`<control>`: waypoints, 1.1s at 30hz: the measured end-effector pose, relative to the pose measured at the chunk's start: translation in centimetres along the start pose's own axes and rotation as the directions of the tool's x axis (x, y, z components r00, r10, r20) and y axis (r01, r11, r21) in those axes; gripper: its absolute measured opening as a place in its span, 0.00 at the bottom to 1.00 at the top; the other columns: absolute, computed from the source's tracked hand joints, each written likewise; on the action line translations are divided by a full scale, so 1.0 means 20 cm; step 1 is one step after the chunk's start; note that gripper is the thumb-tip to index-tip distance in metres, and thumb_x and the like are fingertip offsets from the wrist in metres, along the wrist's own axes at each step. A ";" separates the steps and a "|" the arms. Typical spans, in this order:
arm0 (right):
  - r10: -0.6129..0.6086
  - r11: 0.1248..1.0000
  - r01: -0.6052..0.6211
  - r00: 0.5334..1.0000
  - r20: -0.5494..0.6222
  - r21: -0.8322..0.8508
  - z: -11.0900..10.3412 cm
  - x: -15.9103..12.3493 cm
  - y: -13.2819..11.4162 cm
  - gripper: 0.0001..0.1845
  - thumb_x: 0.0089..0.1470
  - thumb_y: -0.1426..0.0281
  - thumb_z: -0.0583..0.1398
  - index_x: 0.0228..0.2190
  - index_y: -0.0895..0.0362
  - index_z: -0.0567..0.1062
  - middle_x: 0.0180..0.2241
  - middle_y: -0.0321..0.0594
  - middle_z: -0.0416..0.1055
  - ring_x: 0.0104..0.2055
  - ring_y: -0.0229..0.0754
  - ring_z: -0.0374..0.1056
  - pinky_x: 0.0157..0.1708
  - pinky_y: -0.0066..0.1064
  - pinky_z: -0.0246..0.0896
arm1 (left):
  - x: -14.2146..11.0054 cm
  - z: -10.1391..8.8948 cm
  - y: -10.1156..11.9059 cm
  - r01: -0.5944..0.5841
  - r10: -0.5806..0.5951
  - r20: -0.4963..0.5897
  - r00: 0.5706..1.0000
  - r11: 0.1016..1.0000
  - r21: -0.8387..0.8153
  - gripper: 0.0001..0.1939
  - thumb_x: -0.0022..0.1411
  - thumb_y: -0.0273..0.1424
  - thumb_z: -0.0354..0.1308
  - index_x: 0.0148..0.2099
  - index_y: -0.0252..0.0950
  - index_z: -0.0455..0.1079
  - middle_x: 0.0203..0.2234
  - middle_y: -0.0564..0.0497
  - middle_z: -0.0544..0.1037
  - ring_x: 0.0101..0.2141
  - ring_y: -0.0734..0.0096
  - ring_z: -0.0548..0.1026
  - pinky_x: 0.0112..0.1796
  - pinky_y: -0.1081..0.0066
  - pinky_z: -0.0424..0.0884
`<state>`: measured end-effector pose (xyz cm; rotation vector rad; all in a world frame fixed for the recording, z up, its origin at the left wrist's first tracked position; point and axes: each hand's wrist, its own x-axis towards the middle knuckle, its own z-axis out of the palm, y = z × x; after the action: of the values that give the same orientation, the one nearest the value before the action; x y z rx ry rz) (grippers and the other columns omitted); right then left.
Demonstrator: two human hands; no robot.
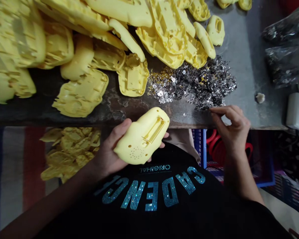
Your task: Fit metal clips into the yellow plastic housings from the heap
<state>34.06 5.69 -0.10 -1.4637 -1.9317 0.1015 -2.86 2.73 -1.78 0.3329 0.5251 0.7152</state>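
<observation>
The left hand [107, 156] grips a matte yellow molded plastic shell [142, 137] above the table edge, its long axis slanting toward the upper right, ribbed slot facing up. The right hand [233, 127] curls into a pinch just beside a glittering heap of silver metal pieces [191, 83] on the worn grey table [246, 56]. Yellow shells [79, 93] pile at upper left.

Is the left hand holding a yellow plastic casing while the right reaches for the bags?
No: the right hand reaches for the small metal pieces, not the bags, in the head view. The left hand does hold the yellow plastic casing.
</observation>
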 end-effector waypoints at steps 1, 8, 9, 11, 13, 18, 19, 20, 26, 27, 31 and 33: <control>-0.015 0.999 0.016 1.000 0.023 -0.046 0.01 -0.01 0.00 0.04 0.74 0.67 0.70 0.46 0.47 0.88 0.41 0.36 0.87 0.43 0.48 0.80 0.47 0.43 0.66 | 0.00 0.00 0.00 -0.004 0.004 -0.005 1.000 1.000 0.003 0.39 0.82 0.60 0.58 0.75 0.35 0.80 0.64 0.31 0.88 0.53 0.45 0.92 0.39 0.66 0.90; -0.119 0.922 0.157 0.985 0.126 -0.354 0.18 0.02 -0.05 0.07 0.78 0.63 0.66 0.44 0.46 0.85 0.39 0.38 0.83 0.44 0.51 0.73 0.48 0.46 0.59 | 0.01 0.04 0.01 0.051 -0.050 -0.021 0.999 0.998 0.043 0.40 0.80 0.61 0.60 0.74 0.34 0.81 0.64 0.32 0.88 0.54 0.44 0.91 0.39 0.67 0.89; -0.127 0.917 0.174 0.980 0.152 -0.359 0.18 0.03 -0.06 0.08 0.79 0.64 0.65 0.43 0.46 0.84 0.40 0.38 0.83 0.44 0.51 0.73 0.48 0.47 0.59 | 0.01 0.04 0.01 0.052 -0.052 -0.017 0.999 0.998 0.044 0.40 0.80 0.61 0.61 0.74 0.35 0.81 0.64 0.32 0.88 0.54 0.45 0.91 0.39 0.67 0.89; -0.150 0.915 0.216 0.966 0.209 -0.340 0.17 0.04 -0.07 0.08 0.79 0.66 0.64 0.45 0.45 0.84 0.42 0.38 0.84 0.45 0.51 0.73 0.49 0.47 0.60 | 0.01 0.03 0.01 0.048 -0.048 -0.011 0.999 0.998 0.039 0.40 0.79 0.61 0.62 0.74 0.35 0.82 0.64 0.31 0.88 0.54 0.44 0.91 0.39 0.66 0.89; -0.174 0.924 0.241 0.957 0.233 -0.298 0.14 0.05 -0.08 0.09 0.79 0.68 0.63 0.49 0.44 0.85 0.45 0.38 0.85 0.46 0.50 0.73 0.49 0.47 0.60 | 0.01 0.02 0.00 0.042 -0.042 -0.008 0.999 0.999 0.033 0.41 0.79 0.60 0.62 0.75 0.34 0.81 0.64 0.29 0.88 0.54 0.43 0.91 0.39 0.66 0.90; -0.141 0.954 0.173 0.980 0.143 -0.244 0.11 0.14 -0.05 0.08 0.79 0.66 0.65 0.50 0.44 0.86 0.46 0.39 0.85 0.49 0.52 0.76 0.50 0.48 0.61 | 0.01 0.03 0.01 0.049 -0.049 -0.006 0.999 0.999 0.019 0.39 0.80 0.59 0.63 0.75 0.34 0.82 0.64 0.31 0.88 0.55 0.44 0.91 0.40 0.66 0.90; -0.135 0.952 0.169 0.980 0.145 -0.256 0.13 0.17 -0.05 0.06 0.78 0.65 0.66 0.49 0.44 0.86 0.47 0.40 0.85 0.50 0.54 0.75 0.51 0.49 0.60 | 0.01 0.03 0.01 0.042 -0.042 -0.005 0.999 0.999 0.017 0.38 0.80 0.58 0.63 0.74 0.34 0.82 0.63 0.32 0.89 0.54 0.44 0.92 0.40 0.66 0.90; -0.131 0.948 0.170 0.979 0.156 -0.270 0.15 0.18 -0.05 0.05 0.77 0.64 0.67 0.47 0.44 0.86 0.47 0.40 0.85 0.51 0.55 0.74 0.51 0.50 0.60 | 0.01 0.04 0.01 0.033 -0.033 -0.002 0.999 0.999 0.016 0.37 0.80 0.58 0.63 0.73 0.34 0.83 0.62 0.32 0.89 0.54 0.45 0.92 0.39 0.67 0.90; -0.159 0.971 0.191 0.965 0.208 -0.144 0.21 0.18 -0.06 0.06 0.76 0.66 0.67 0.46 0.45 0.87 0.46 0.40 0.84 0.50 0.54 0.75 0.52 0.49 0.64 | -0.01 0.05 0.04 0.033 -0.033 -0.010 0.999 0.999 0.040 0.38 0.80 0.59 0.63 0.74 0.36 0.83 0.64 0.33 0.88 0.54 0.46 0.92 0.39 0.67 0.90; -0.147 0.980 0.170 0.969 0.198 -0.102 0.18 0.15 -0.05 0.07 0.76 0.66 0.67 0.49 0.45 0.88 0.48 0.41 0.85 0.52 0.54 0.77 0.52 0.49 0.66 | -0.01 0.05 0.04 0.031 -0.030 -0.006 1.000 0.998 0.048 0.38 0.80 0.60 0.62 0.74 0.36 0.83 0.64 0.33 0.88 0.54 0.46 0.92 0.39 0.68 0.90; 0.038 0.997 -0.038 0.999 -0.001 -0.066 -0.01 0.05 0.10 0.14 0.74 0.66 0.68 0.57 0.44 0.87 0.52 0.42 0.87 0.53 0.54 0.82 0.56 0.50 0.72 | -0.01 0.04 0.03 0.009 -0.006 -0.041 0.999 0.997 0.076 0.39 0.82 0.61 0.54 0.74 0.37 0.83 0.64 0.35 0.88 0.54 0.45 0.92 0.38 0.68 0.89; 0.107 0.985 -0.117 0.991 -0.078 -0.128 -0.08 0.01 0.20 0.10 0.73 0.66 0.69 0.52 0.44 0.89 0.48 0.41 0.88 0.50 0.54 0.81 0.56 0.52 0.72 | -0.01 0.03 0.02 0.016 -0.010 -0.073 0.997 0.996 0.082 0.42 0.83 0.63 0.49 0.75 0.37 0.82 0.65 0.35 0.88 0.54 0.43 0.92 0.36 0.69 0.89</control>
<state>38.19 6.70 -0.56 -1.6414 -1.8285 -0.0279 -2.81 2.83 -1.00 0.3817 0.6267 0.6966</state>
